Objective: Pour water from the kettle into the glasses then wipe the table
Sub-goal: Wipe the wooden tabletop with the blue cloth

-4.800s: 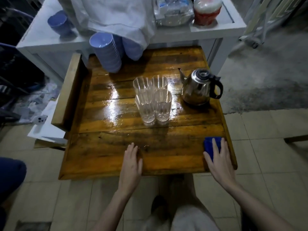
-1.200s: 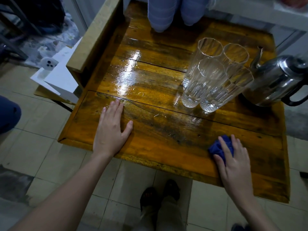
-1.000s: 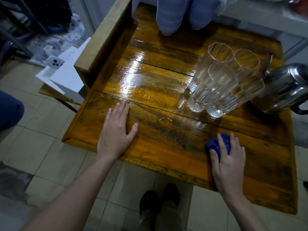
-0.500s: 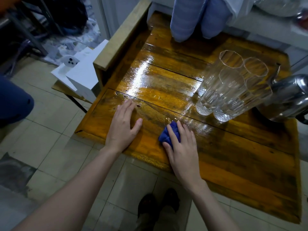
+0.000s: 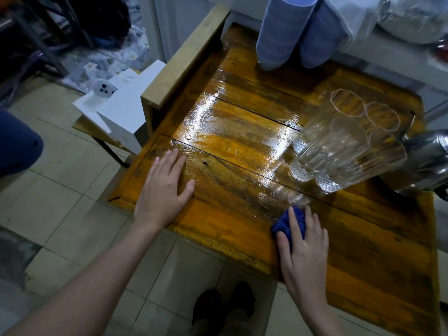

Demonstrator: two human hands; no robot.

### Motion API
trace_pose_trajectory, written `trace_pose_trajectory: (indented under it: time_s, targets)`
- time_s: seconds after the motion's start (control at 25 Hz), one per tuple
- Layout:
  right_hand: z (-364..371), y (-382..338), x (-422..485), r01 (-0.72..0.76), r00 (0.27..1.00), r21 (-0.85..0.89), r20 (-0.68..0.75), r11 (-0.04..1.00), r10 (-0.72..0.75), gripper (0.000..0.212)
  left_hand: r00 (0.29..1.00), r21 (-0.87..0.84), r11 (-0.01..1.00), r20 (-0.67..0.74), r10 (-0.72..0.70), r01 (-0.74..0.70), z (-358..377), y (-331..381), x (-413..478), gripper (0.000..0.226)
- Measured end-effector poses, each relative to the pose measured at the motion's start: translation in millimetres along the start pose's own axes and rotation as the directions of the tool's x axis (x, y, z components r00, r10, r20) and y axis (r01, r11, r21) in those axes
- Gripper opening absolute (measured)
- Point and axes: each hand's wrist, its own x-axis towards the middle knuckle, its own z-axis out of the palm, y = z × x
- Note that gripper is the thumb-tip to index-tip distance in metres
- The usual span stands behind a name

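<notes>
A wet, glossy wooden table fills the view. Several clear faceted glasses stand bunched together at its right side. Touching close on their right is a steel kettle, partly cut off by the frame edge. My right hand presses a bunched blue cloth flat on the front plank, just in front of the glasses. My left hand lies palm down with fingers spread near the table's front left corner, holding nothing.
Two stacks of blue bowls stand at the table's far edge, under a white counter. A raised wooden rail borders the left side. White boxes sit on a low stand left of the table. My shoes show on the tiled floor.
My right hand has slid the blue cloth back to the right along the front plank, after a sweep leftward towards my left hand. My left hand has stayed flat in place.
</notes>
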Motion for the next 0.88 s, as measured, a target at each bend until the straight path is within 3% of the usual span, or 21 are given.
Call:
trace_pose_trajectory:
  time_s: [0.28, 0.6, 0.88]
  targets:
    - [11.5, -43.6, 56.4, 0.112, 0.993, 0.027, -0.029, 0.993, -0.111, 0.074, 1.0, -0.022, 1.0, -0.008, -0.002, 0.001, -0.4, -0.8, 1.7, 0.062]
    - [31.0, -108.6, 94.6, 0.309, 0.95, -0.061, 0.059, 0.949, -0.305, 0.069, 0.999, -0.001, 1.0, 0.023, -0.023, 0.023, 1.3, -2.3, 3.8, 0.063]
    - [46.8, -163.9, 121.4, 0.631, 0.76, -0.017, 0.214, 0.776, -0.613, 0.066, 0.98, -0.12, 0.975, -0.055, -0.193, 0.185, 1.5, -3.2, 4.7, 0.052]
